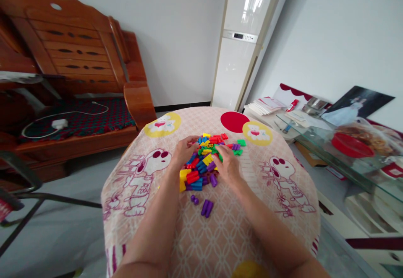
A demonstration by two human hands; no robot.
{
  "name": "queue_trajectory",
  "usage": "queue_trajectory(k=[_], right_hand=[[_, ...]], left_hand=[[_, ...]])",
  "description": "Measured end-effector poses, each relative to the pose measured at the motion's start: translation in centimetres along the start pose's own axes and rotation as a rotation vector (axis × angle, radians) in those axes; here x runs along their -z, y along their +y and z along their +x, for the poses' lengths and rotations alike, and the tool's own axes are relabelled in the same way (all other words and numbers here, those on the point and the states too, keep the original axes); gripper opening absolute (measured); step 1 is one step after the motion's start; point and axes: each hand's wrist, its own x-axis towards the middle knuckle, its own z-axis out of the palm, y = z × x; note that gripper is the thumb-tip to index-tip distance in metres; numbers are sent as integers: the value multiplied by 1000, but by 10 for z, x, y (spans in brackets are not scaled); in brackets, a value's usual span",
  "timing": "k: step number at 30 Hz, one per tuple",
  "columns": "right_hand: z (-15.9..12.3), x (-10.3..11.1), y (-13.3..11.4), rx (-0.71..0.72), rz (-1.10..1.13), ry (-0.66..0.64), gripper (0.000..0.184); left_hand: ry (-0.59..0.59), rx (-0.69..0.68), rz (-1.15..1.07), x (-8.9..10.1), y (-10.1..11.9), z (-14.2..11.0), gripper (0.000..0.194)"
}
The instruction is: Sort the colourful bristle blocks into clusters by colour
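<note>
A heap of small plastic building pieces [201, 167] in red, yellow, blue, green and purple lies mid-table. My left hand [185, 150] rests against the heap's left side, its thumb and fingers apart around the edge pieces. On the other side, my right hand [228, 164] reaches over the heap with thumb and fingers apart, close to a green piece [219, 157]. I cannot see either hand gripping a piece. Nearer to me lie a double purple piece [207, 208] and small purple balls [194, 199]. A green piece [241, 142] sits at the heap's far right.
A patterned tablecloth [217, 244] covers the round table. To the left stands a wooden bench [78, 51] with a white charger [59, 123] and cable on it. A glass-topped side table [315, 144] at right carries papers, a red bowl [351, 145] and a photo.
</note>
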Motion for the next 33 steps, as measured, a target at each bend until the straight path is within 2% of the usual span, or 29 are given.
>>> queue_trajectory(k=[3, 5, 8, 11, 15, 19, 23, 26, 28, 29, 31, 33], right_hand=[[22, 15, 32, -25, 49, 121, 37], [38, 23, 60, -99, 26, 164, 40], [58, 27, 98, -241, -94, 135, 42], [74, 20, 117, -378, -187, 15, 46], [90, 1, 111, -338, -167, -157, 43], [102, -10, 90, -221, 61, -333, 36], [93, -4, 63, -162, 484, -525, 40], [74, 8, 38, -117, 633, -602, 38], [61, 18, 28, -102, 700, -591, 38], [56, 24, 27, -103, 720, -546, 38], [50, 36, 35, -135, 664, -372, 36], [46, 47, 52, -211, 447, -170, 33]], left_hand=[[223, 21, 248, 28, -9, 3, 38], [328, 79, 411, 44, -16, 3, 35], [360, 177, 562, 54, -23, 2, 31], [325, 210, 607, 46, -26, 2, 30], [264, 191, 608, 31, -27, 6, 30], [176, 181, 609, 25, -26, 9, 29], [164, 168, 618, 24, -24, 11, 28], [168, 185, 576, 22, -21, 12, 26], [179, 190, 554, 18, -20, 14, 27], [194, 180, 547, 17, -20, 15, 28], [222, 146, 533, 12, -20, 20, 29], [229, 117, 521, 7, -21, 26, 29]])
